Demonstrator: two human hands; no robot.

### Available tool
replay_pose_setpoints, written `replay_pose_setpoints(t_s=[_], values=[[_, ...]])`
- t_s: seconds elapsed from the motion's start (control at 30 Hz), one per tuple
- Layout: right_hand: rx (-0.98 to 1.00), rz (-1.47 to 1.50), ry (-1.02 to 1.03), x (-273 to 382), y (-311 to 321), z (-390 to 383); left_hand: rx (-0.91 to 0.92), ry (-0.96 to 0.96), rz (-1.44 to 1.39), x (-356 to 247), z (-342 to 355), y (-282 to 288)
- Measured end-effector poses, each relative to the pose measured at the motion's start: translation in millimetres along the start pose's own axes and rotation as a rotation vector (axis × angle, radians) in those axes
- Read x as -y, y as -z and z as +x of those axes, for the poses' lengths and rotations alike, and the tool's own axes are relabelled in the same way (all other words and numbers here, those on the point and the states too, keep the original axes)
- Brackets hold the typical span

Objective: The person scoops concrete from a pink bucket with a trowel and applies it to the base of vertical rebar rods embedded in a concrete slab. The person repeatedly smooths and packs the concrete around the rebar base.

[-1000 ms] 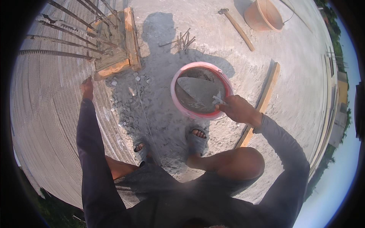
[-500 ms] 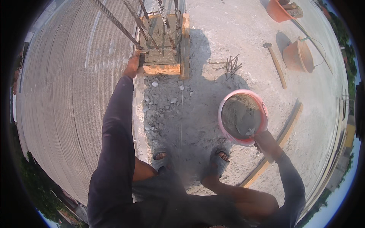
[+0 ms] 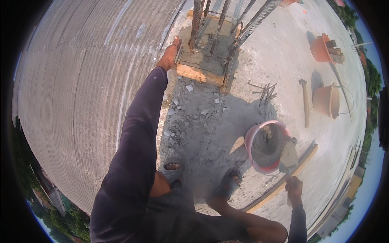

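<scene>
Out on the left, the arm stretches long and forward, the left hand (image 3: 168, 56) at the near-left side of the wooden frame (image 3: 199, 75), fingers extended along it; whether they grip, I can't tell. Inside those boards, rough grey concrete (image 3: 202, 59), ridged metal bars (image 3: 196, 25) rising. Across to the pink bucket (image 3: 250, 148), grey mortar (image 3: 264, 152) within; at its right rim, a trowel (image 3: 289, 156), blade coated grey. And the right hand (image 3: 294, 190), low, fingers curled firmly round the handle!
</scene>
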State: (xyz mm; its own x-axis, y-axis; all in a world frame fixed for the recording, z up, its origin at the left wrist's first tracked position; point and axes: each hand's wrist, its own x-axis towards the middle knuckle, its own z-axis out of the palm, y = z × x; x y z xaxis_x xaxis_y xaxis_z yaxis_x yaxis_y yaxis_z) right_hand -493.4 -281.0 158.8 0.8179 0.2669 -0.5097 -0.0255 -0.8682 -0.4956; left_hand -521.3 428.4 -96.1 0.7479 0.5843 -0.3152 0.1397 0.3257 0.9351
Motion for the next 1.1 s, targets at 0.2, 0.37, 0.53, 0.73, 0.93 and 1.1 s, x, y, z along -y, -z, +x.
replay_pose_setpoints(t_s=[0.2, 0.37, 0.53, 0.73, 0.93, 1.1], values=[[0.266, 0.038, 0.017, 132, -40, 18, 0.095, 0.014, -0.242, -6, 13, -3], [0.721, 0.323, 0.046, 221, -131, 64, 0.163, 0.028, -0.36, -7, 7, 14], [0.94, 0.658, 0.41, 294, -265, 158, 0.205, 0.071, -0.426, -12, 6, 20], [1.02, 1.138, -0.215, 322, -334, 199, 0.124, 0.04, -0.165, -2, 11, 6], [0.894, 0.962, -0.066, 320, -315, 184, 0.094, 0.01, -0.066, 1, 10, 6], [0.782, 1.243, -0.169, 384, -348, 212, 0.035, 0.055, -0.38, -5, 3, 7]])
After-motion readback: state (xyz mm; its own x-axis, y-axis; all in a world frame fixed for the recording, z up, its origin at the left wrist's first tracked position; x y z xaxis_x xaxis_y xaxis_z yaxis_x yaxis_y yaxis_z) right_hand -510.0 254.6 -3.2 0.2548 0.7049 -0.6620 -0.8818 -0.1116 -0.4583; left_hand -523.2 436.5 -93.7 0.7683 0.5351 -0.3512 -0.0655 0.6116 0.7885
